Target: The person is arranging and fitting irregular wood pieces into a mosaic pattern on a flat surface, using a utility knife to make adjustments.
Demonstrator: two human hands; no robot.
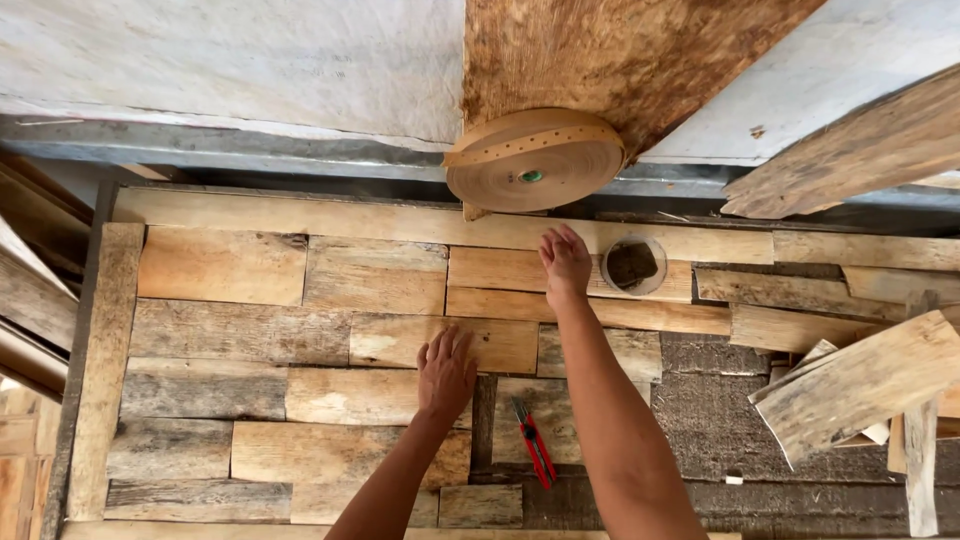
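Observation:
My left hand (446,371) lies flat, fingers together, on a short wooden board (390,395) in the middle of a patchwork of reclaimed boards (222,266). My right hand (566,262) reaches further away and presses palm-down on a pale narrow board (505,272) near the far edge. Neither hand holds anything. Red-handled pliers (537,447) lie on a board between my forearms.
A large roll of tan perforated strap (534,160) leans at the far edge. A small round container (633,265) with dark contents stands just right of my right hand. Loose planks (857,382) are piled on the right. A wooden frame rail (100,370) borders the left side.

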